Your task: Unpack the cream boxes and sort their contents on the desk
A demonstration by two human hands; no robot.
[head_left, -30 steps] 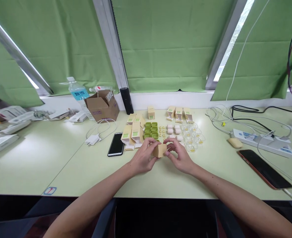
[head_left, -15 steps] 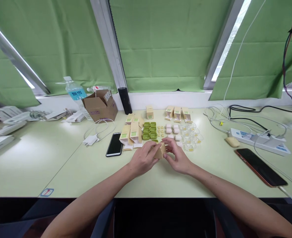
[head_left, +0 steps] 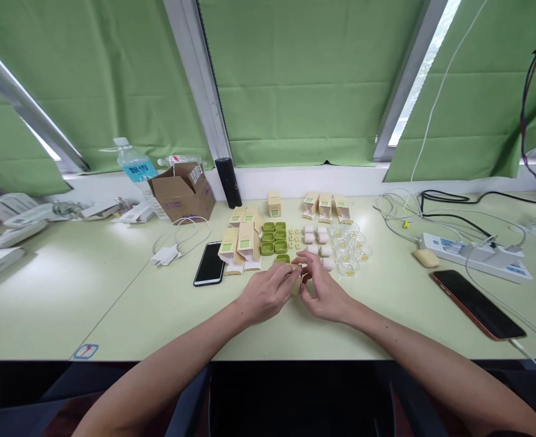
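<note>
Between my hands, close to the table's front, is a small tan cardboard box (head_left: 296, 286), mostly covered by fingers. My left hand (head_left: 270, 291) wraps round its left side, fingers bent over the top. From the right, my right hand (head_left: 321, 290) grips the box's edge with curled fingers. Just beyond my hands sit several green square cups (head_left: 280, 246), tiny yellowish pieces (head_left: 294, 238), pale pink rounded blocks (head_left: 325, 250) and clear plastic cups (head_left: 347, 264). Several similar tan boxes with green-edged windows (head_left: 246, 243) lie left of the green cups.
A black phone (head_left: 209, 264) lies left of the boxes. Behind it stand a brown carton (head_left: 183, 195), a black cylinder (head_left: 228, 182) and a water bottle (head_left: 136, 169). To the right are another phone (head_left: 477, 303), a power strip (head_left: 474, 258) and tangled cables. More tan boxes (head_left: 325, 207) stand behind.
The box has turned within my hands, and my left fingers now cover more of it. My right fingers have shifted along its edge. The things on the table stay put.
</note>
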